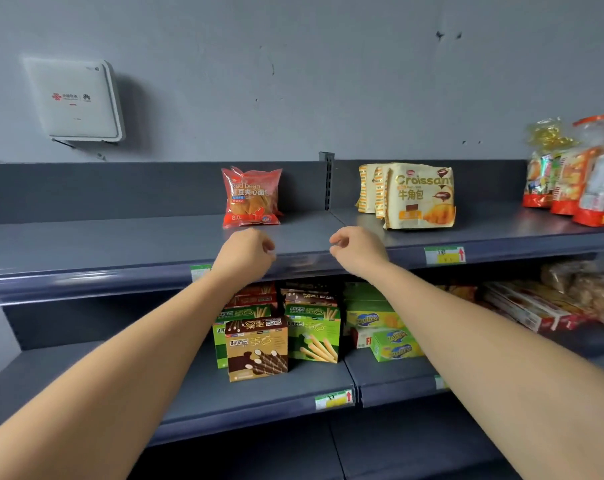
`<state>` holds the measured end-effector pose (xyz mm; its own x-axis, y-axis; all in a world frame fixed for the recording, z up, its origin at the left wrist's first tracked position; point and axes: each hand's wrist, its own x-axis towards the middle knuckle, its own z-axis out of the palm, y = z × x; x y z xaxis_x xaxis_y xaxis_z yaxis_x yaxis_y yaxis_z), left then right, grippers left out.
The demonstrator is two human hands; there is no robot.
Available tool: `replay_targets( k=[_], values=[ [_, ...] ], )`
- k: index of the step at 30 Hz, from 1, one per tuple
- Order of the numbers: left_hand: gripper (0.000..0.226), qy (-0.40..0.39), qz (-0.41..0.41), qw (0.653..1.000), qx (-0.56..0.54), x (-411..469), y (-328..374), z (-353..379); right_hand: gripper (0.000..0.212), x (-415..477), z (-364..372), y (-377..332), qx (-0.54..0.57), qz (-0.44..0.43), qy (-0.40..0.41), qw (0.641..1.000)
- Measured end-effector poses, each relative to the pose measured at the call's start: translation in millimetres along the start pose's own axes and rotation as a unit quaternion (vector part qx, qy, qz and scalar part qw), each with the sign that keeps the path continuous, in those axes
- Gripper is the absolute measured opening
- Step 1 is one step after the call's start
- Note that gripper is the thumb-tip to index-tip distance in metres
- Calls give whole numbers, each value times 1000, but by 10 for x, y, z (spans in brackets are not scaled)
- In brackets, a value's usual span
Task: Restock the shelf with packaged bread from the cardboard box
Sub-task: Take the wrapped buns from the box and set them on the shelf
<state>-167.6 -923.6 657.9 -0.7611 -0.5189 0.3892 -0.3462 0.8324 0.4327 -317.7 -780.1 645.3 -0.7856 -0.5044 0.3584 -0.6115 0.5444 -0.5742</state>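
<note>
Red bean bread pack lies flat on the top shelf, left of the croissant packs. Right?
Not flat: the head view shows the red bean bread pack standing upright on the top shelf, left of the croissant packs.
</note>
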Motion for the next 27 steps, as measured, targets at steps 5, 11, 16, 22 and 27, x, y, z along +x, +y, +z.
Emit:
replay_targets(
  k=[5, 11, 16, 22, 27],
  values=[
    [23, -39, 24, 998, 42, -471, 164, 221, 23, -647, -176, 231, -51, 12, -10, 999],
    [21, -105, 59, 988, 97, -951, 128, 664, 25, -1479, -214, 691, -173, 50, -44, 983],
    [14, -171, 125, 968, 133, -1367, 138, 950, 25, -2173, -261, 1012, -228, 116, -62, 965],
    [21, -236, 199, 941, 139, -1897, 308, 1346, 23, -2992, -384, 1297, -313, 165, -84, 932],
    [19, -275, 258, 916, 140, -2372, 630, 1690, 23, -3673, -550, 1587, -357, 217, -110, 902]
  ],
)
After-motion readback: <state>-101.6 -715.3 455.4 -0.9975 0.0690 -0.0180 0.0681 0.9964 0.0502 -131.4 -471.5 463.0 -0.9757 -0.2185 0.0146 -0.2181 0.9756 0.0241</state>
